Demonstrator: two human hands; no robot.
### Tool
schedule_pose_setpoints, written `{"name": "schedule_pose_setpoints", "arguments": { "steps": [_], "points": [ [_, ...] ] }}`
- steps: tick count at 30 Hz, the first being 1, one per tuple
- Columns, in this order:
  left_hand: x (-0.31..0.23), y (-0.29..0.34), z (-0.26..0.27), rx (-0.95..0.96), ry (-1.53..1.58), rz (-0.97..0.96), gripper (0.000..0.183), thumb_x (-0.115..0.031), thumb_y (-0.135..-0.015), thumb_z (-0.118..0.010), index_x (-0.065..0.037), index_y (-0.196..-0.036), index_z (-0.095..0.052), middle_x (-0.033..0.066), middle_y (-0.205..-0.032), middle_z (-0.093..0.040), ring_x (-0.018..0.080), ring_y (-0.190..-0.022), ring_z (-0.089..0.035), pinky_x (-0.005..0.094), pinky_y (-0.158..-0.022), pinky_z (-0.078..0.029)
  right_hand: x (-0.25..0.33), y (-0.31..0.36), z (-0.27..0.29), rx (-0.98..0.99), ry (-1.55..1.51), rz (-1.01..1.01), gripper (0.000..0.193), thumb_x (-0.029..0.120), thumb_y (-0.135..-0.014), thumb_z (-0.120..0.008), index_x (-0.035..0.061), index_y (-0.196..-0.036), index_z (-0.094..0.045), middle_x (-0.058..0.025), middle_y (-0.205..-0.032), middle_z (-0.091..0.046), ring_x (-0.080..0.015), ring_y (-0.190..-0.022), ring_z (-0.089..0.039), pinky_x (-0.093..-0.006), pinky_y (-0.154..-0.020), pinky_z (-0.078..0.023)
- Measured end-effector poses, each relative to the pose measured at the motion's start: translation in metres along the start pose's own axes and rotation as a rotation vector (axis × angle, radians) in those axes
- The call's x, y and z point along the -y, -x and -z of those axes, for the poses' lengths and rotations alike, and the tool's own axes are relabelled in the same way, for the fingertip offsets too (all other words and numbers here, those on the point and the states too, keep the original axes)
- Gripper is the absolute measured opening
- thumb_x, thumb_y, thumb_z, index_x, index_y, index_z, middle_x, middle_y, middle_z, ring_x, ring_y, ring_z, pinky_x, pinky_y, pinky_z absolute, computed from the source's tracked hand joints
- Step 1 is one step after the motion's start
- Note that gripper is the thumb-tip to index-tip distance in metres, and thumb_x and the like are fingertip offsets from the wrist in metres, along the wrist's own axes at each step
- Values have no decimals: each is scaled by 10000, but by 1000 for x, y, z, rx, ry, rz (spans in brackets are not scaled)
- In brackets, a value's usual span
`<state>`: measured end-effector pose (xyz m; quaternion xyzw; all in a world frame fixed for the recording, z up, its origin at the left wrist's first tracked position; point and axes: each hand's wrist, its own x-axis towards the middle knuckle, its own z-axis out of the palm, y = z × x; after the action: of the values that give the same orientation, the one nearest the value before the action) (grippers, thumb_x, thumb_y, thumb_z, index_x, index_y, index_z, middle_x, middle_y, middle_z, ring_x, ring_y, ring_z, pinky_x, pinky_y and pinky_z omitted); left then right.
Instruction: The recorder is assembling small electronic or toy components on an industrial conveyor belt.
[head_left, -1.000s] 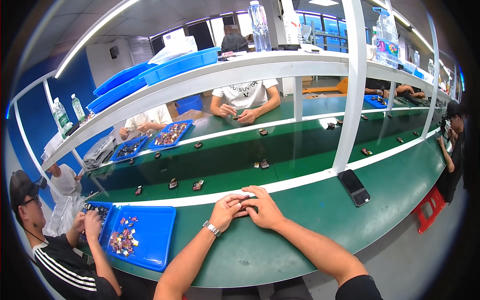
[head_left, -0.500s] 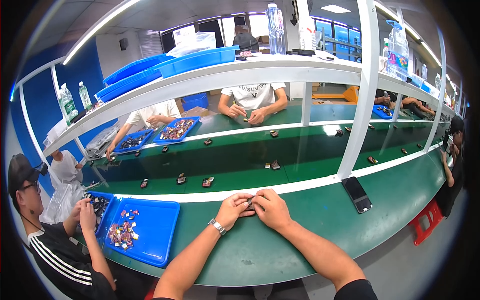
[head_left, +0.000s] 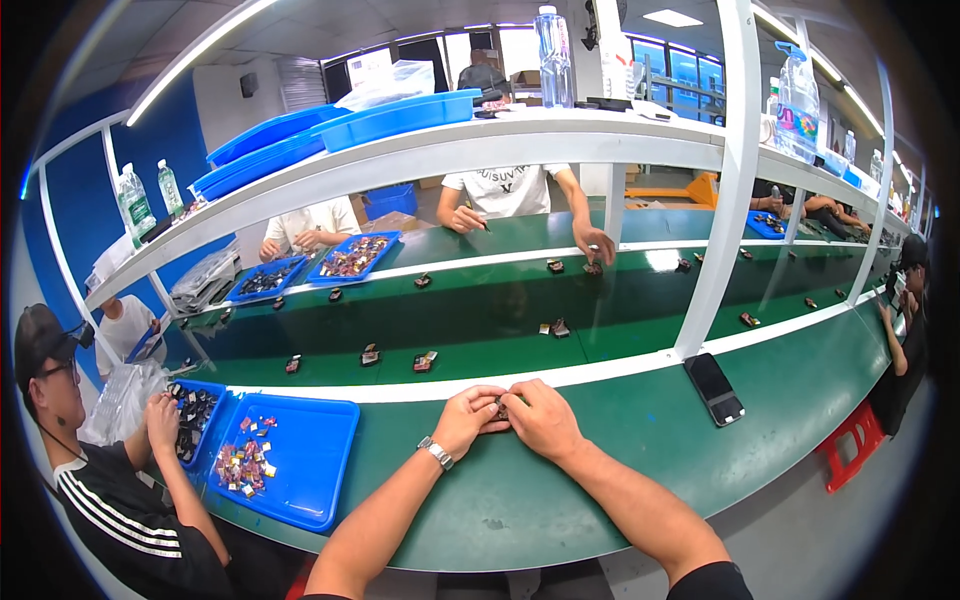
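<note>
My left hand [head_left: 472,418] and my right hand [head_left: 542,412] meet over the near green table, fingertips closed around one small dark part [head_left: 501,411]. The fingers cover most of it, so its exact kind cannot be made out. Both hands pinch it just short of the white rail [head_left: 400,388]. Beyond the rail, small dark parts with reddish and pale bits lie spaced out on the green conveyor belt [head_left: 480,330]; one such part [head_left: 425,361] is close past my left hand.
Left of my arms is a blue tray [head_left: 340,450] of small reddish and yellowish pieces, beside another tray of dark parts. A co-worker [head_left: 120,480] sits there. A phone [head_left: 713,390] lies to the right, near a white post [head_left: 722,200]. A shelf [head_left: 440,135] spans above the belt.
The parts on the belt have shifted slightly right. Across the belt, a co-worker's hand has reached out to a part; another co-worker has drawn a hand back. My hands stay nearly still.
</note>
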<state>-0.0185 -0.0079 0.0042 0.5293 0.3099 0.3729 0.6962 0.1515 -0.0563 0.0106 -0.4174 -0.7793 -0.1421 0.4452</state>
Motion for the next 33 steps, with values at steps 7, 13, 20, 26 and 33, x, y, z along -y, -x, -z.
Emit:
{"name": "schedule_pose_setpoints", "arguments": {
  "steps": [7,13,20,26,33],
  "points": [
    [-1,-1,-2,-13,-33,10,228,22,-969,-468,24,-1188,-533,128,-1165,-629,196,-1020,-653,324,-870,-588,-5,2,-1,5,-37,-3,185,8,-689,-700,43,-852,-619,-64,-895,-587,-251,-830,-591,-342,-723,-507],
    [1,-1,0,-13,-20,10,224,15,-969,-475,22,-1184,-538,121,-1150,-634,184,-1013,-651,324,-860,-593,-11,1,0,26,-179,-80,181,16,-717,-719,53,-869,-628,-65,-896,-589,-256,-851,-587,-347,-720,-513],
    [2,-2,1,-18,-1,4,227,6,-964,-495,24,-1186,-539,119,-1147,-635,182,-1015,-649,337,-854,-597,-8,3,-1,43,-132,-105,171,45,-730,-724,58,-873,-632,-59,-900,-591,-246,-876,-592,-345,-729,-521],
    [3,-2,-1,-11,-37,-23,227,-25,-948,-548,26,-1170,-554,109,-1117,-644,177,-976,-659,325,-814,-607,-9,3,-1,35,-122,-120,159,48,-729,-717,59,-864,-635,-57,-896,-596,-244,-869,-594,-346,-732,-525],
    [1,-1,-4,-34,-66,-5,202,-24,-940,-557,34,-1133,-573,106,-1067,-656,169,-929,-669,311,-782,-612,-10,3,2,67,-182,-126,165,41,-726,-711,64,-877,-648,-59,-890,-592,-246,-871,-591,-353,-727,-522]
  ]
}}
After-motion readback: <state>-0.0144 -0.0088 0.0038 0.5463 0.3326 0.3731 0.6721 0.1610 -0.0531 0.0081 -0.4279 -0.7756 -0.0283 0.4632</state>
